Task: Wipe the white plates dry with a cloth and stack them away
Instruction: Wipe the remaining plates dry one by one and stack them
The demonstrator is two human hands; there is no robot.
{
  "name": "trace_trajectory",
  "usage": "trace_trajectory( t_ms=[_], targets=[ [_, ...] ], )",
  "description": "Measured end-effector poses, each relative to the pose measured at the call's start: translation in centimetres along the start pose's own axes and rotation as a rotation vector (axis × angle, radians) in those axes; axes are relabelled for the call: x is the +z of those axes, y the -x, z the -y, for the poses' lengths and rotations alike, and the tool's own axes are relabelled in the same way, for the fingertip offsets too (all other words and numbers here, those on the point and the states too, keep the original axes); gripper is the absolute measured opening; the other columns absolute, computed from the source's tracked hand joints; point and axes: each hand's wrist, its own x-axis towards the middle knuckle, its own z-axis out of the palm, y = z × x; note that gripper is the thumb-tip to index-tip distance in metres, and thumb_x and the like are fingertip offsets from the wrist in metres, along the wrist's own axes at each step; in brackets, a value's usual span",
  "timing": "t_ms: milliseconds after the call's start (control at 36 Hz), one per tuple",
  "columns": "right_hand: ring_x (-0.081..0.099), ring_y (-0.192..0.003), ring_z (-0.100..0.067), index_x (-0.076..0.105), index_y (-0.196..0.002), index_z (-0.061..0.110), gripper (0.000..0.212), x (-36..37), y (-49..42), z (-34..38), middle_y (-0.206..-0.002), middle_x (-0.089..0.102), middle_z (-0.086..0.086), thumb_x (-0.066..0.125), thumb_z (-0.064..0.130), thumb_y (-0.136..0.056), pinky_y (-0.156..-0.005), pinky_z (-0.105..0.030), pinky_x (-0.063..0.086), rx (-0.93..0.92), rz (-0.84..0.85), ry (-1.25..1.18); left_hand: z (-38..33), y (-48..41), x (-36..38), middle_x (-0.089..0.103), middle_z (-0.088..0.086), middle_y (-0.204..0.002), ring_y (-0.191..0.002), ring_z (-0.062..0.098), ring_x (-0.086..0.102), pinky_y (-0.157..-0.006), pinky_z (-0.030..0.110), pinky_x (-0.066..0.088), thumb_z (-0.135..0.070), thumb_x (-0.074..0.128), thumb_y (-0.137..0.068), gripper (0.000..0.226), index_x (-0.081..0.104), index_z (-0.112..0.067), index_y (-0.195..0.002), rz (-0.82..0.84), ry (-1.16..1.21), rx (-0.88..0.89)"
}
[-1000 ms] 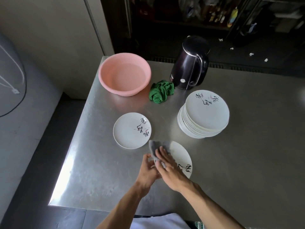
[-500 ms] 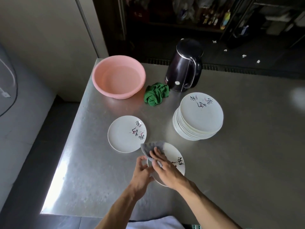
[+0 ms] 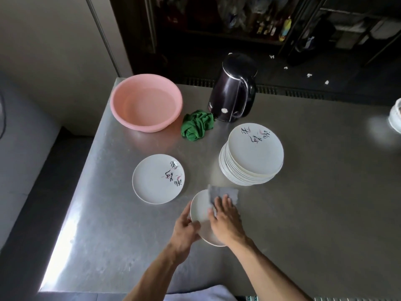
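Nearest the person, the left hand (image 3: 186, 230) gripped the near plate (image 3: 200, 210) at its near-left rim. The thumb lay over the edge, and the fingers curled around it. The right hand (image 3: 225, 220) lay flat on the same plate. Its fingers were straight and slightly spread, pressing the grey cloth (image 3: 222, 192) down onto the plate's face. The cloth's far edge stuck out beyond the fingertips and over the plate's far rim. That plate sat at the near middle of the steel table (image 3: 314, 213). Whether its far edge rested on the surface or was lifted clear could not be told. The right hand and cloth hid most of its right half.

Just beyond and to the left, a single plate (image 3: 155, 181) lay flat on the table, face up. It had black and pink markings on its right side and was apart from the near plate. Farther off to the right stood the stack of plates (image 3: 253, 153), many high, the top one showing the same markings.

Beyond these, a crumpled green cloth (image 3: 197, 126) lay between a pink basin (image 3: 145, 103) on the left and a dark kettle (image 3: 234, 88) on the right, close to both. At the far right edge, part of a white bowl (image 3: 396, 116) showed.
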Motion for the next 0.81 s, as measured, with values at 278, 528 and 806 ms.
trace_trajectory(
  t_ms=[278, 528, 806],
  targets=[
    [-0.005, -0.15, 0.001, 0.029, -0.156, 0.029, 0.056, -0.5, 2.1, 2.5, -0.166, 0.002, 0.012, 0.027, 0.052, -0.105, -0.12, -0.021, -0.001, -0.138, 0.15, -0.521, -0.1, -0.6, 0.4, 0.07, 0.021, -0.102, -0.09, 0.033, 0.068, -0.083, 0.049, 0.055, -0.003, 0.065, -0.093, 0.015, 0.052, -0.008, -0.101, -0.174, -0.048, -0.035],
    [-0.002, -0.154, -0.027, 0.017, -0.158, 0.011, 0.061, -0.5, 0.9, -0.4, -0.166, -0.001, -0.018, 0.02, 0.044, -0.107, -0.124, -0.039, -0.003, 0.074, 0.024, -0.055, 0.1, -0.2, 0.1, 0.066, 0.023, -0.102, -0.082, 0.028, 0.061, -0.073, 0.042, 0.052, 0.01, 0.05, -0.096, 0.025, 0.051, -0.001, -0.119, -0.262, -0.042, -0.033],
    [-0.006, -0.145, 0.007, 0.029, -0.156, 0.024, 0.056, 0.2, 2.0, 1.5, -0.166, 0.006, 0.008, 0.032, 0.049, -0.105, -0.114, -0.011, -0.007, -0.167, 0.114, -0.423, 0.0, 0.3, 0.2, 0.074, 0.02, -0.118, -0.106, 0.036, 0.072, -0.09, 0.054, 0.056, -0.005, 0.057, -0.089, 0.039, 0.068, -0.008, -0.127, -0.092, -0.137, 0.003]
  ],
)
